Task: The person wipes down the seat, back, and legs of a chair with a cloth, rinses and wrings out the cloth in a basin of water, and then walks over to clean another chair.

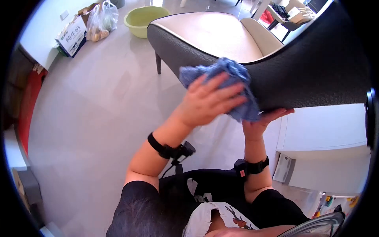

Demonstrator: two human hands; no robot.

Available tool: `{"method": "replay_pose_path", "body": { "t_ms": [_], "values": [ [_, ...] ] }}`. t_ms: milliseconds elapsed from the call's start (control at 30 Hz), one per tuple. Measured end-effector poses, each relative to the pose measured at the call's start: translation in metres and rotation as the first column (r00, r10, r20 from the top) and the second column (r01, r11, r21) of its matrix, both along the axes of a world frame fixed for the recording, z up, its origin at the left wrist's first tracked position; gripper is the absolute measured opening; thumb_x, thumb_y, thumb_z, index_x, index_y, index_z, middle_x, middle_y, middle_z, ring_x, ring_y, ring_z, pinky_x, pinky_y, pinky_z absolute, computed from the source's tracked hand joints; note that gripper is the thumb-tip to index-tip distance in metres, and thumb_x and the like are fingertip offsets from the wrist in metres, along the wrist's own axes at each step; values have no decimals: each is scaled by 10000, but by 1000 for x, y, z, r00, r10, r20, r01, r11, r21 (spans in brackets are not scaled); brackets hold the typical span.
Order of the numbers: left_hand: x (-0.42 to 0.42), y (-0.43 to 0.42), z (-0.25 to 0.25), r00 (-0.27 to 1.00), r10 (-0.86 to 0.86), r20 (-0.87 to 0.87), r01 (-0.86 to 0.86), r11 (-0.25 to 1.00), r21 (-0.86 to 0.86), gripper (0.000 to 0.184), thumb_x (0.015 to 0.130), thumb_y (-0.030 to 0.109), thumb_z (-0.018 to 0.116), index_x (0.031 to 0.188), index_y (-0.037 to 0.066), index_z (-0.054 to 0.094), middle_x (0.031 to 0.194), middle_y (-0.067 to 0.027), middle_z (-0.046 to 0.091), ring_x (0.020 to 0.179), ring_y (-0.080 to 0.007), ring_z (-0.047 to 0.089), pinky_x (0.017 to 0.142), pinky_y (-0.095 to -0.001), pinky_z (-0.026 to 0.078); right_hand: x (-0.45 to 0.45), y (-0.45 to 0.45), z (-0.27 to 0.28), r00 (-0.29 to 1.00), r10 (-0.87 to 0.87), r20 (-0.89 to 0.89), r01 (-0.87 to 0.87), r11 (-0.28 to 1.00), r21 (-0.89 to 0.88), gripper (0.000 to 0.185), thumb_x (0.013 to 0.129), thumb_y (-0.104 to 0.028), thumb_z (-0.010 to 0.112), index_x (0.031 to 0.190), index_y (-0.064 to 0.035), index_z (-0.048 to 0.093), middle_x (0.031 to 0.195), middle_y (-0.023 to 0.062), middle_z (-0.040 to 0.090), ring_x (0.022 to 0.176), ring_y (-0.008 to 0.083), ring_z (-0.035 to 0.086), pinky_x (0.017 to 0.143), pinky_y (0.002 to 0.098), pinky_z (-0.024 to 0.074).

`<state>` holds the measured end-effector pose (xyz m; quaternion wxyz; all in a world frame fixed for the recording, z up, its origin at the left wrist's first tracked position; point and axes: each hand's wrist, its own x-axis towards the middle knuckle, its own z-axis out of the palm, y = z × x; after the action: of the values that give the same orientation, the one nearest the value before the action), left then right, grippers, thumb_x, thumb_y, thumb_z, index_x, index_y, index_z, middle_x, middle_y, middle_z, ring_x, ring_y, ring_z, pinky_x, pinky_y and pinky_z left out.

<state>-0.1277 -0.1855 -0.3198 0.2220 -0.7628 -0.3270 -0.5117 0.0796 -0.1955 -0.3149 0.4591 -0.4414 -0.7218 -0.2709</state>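
Note:
A dark grey chair (304, 75) with a cream seat and textured outer shell fills the upper right. My left hand (211, 98) presses a crumpled blue cloth (233, 71) against the outside of that shell, its fingers bent over the fabric and slightly blurred. Below the shell's lower edge, my right hand (262, 123) grips the chair from underneath, fingers stretched along the edge and partly hidden by the shell and cloth. Black bands with small devices are strapped to both forearms.
A light green basin (138, 23) stands on the tiled floor behind the chair. Plastic bags (100, 21) and a milk carton box (73, 36) sit by the left wall. At right is a white cabinet (323, 128). Another chair (294, 25) stands farther back.

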Motion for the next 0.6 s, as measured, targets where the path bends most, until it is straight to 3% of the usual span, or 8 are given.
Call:
{"method": "replay_pose_path", "body": {
  "t_ms": [33,133,233,267,300,400,533,600],
  "values": [
    [-16,6,-11,998,54,20,-53,998,-32,351,781,187,592,1110,290,657,1297,30,556,1281,-262,436,1059,-417,311,14,3,-13,997,44,-64,-50,994,-96,1289,681,-646,702,1462,-157,-199,1448,270,-317,1358,462,-240,1066,632,-67],
    [-59,50,-46,918,-49,394,97,990,-102,444,756,5,540,1165,148,632,1305,-95,547,1270,-299,450,1056,-433,332,18,3,-11,998,55,-4,-56,993,-104,1302,682,-637,707,1452,-149,-222,1437,252,-352,1348,454,-269,1059,629,-91],
    [-104,101,-82,675,126,727,219,907,-360,468,863,-21,412,1326,5,472,1318,-171,522,1225,-246,487,1024,-344,366,18,2,-8,998,43,43,-38,993,-109,1302,685,-652,693,1446,-148,-235,1431,242,-367,1346,448,-279,1057,620,-115],
    [-119,118,-79,465,253,848,406,790,-459,431,895,44,432,1323,13,467,1267,-152,542,1152,-232,520,979,-334,396,17,3,-6,998,40,44,-36,994,-103,1302,686,-658,687,1444,-147,-241,1433,240,-366,1346,444,-281,1058,616,-118],
    [-129,130,-67,214,159,964,606,752,-259,421,895,99,451,1304,0,476,1223,-137,565,1114,-232,527,968,-339,397,16,4,-6,998,39,45,-34,994,-102,1303,687,-663,682,1441,-145,-246,1434,238,-365,1346,440,-283,1060,612,-121],
    [-145,164,-70,44,112,993,698,707,-111,415,906,138,469,1298,0,474,1161,-111,574,1028,-190,531,913,-324,415,15,1,-9,999,36,12,-34,991,-128,1304,693,-676,666,1431,-137,-264,1440,230,-361,1347,427,-290,1064,604,-124],
    [-106,118,-52,571,161,805,301,872,-387,467,865,78,510,1318,-12,441,1249,-194,528,1172,-324,501,987,-368,390,8,0,-1,998,14,57,-7,994,-113,1257,762,-631,628,1402,-86,-307,1471,182,-334,1379,345,-263,1113,518,-68],
    [-65,72,-31,748,35,663,127,972,-196,503,820,32,527,1316,3,450,1291,-232,495,1258,-363,437,1039,-402,347,8,3,-6,999,40,1,-40,994,-98,1259,758,-638,629,1405,-95,-305,1471,175,-338,1393,348,-222,1124,511,-23]
  ]
}}
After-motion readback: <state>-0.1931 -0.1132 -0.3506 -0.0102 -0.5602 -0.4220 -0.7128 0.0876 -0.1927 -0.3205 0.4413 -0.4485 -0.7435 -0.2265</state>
